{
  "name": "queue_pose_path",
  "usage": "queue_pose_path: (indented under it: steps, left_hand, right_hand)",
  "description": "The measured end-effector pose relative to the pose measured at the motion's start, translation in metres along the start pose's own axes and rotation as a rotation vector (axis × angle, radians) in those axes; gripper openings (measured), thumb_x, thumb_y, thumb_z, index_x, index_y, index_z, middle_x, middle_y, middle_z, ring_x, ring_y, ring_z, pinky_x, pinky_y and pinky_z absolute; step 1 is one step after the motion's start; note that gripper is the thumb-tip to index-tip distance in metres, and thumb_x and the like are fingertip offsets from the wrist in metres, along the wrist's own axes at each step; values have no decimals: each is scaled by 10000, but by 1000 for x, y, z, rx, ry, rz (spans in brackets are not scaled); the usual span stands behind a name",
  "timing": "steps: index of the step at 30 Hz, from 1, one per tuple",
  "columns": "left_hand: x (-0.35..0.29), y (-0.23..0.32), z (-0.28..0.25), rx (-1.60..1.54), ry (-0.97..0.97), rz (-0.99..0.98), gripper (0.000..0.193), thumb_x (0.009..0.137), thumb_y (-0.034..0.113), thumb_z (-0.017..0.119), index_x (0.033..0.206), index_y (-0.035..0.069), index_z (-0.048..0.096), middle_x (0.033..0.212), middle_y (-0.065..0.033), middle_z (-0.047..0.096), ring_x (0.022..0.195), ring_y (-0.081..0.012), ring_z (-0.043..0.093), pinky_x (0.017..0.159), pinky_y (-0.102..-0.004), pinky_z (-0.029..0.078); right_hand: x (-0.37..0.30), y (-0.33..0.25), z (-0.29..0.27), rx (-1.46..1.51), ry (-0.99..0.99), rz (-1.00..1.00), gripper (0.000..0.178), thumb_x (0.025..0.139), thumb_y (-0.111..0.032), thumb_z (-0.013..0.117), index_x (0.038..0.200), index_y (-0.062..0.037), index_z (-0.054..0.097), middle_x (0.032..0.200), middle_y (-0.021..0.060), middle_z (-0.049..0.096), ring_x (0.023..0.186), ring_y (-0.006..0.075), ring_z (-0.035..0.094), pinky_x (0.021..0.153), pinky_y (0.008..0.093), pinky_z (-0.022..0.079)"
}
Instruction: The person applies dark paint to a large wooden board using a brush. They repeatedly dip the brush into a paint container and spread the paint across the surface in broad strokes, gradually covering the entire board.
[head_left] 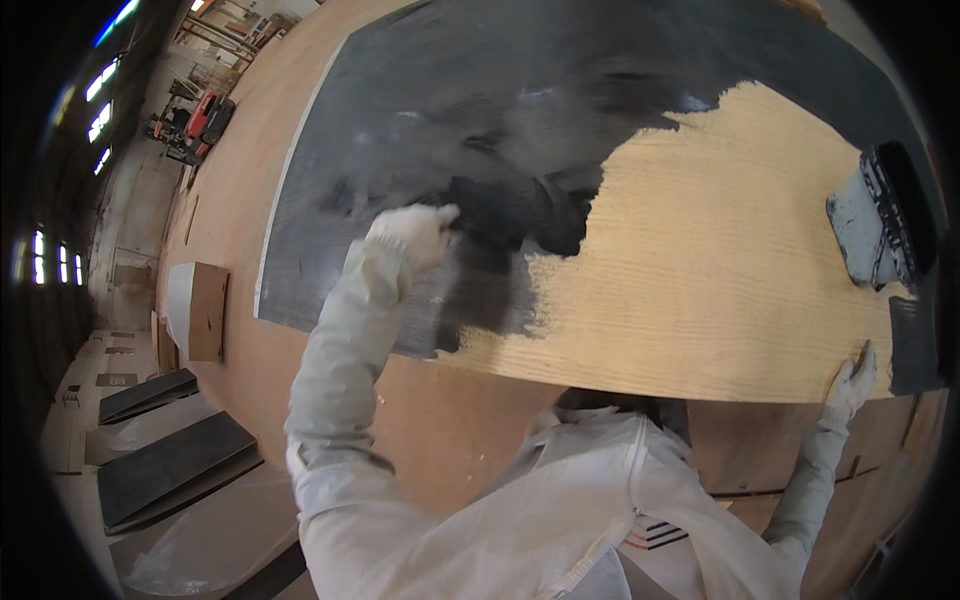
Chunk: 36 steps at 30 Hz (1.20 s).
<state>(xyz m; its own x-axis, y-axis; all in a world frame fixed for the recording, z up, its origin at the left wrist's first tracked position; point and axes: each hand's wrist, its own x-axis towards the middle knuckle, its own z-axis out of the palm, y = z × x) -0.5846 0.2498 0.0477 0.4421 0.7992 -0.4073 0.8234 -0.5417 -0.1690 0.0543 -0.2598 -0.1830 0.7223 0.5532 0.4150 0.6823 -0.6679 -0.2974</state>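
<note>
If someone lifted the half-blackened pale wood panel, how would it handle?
The pale wood panel is probably stiff and heavy: wide and flat. Its black-coated area looks wet, so likely slippery. The paint tray on it might slide.
</note>
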Motion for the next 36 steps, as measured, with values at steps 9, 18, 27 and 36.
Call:
queue_pose_path:
  steps: [9,18,27,36]
  left_hand:
    - [-38,107,-16,-7,-209,44,503,1086,280,541,1588,253,560,1258,-157,781,1190,-368,734,1036,-490,570]
    - [-3,108,-14,-82,-29,-1,441,1079,260,524,1495,199,662,1259,-146,789,1182,-358,744,1018,-481,594]
    - [-111,111,9,-37,-158,-39,479,1061,298,555,1530,253,642,1166,-146,806,1104,-361,759,958,-489,595]
    - [-101,142,-1,-36,-132,-38,447,1063,280,568,1497,253,669,1280,-136,781,1209,-352,731,1035,-460,583]
  right_hand:
    - [0,5,-6,-11,19,30,613,988,-67,624,1595,-54,543,1562,221,588,1448,411,532,1235,486,413]
    - [4,-16,-3,-8,58,-34,607,1001,-106,624,1602,-92,541,1570,208,586,1447,403,529,1231,505,398]
    - [0,-20,1,-96,47,-22,604,1014,-165,610,1613,-137,535,1557,199,600,1428,409,543,1219,523,397]
    - [4,-32,-1,-90,60,30,615,995,-175,626,1604,-140,549,1539,188,623,1405,406,571,1192,513,432]
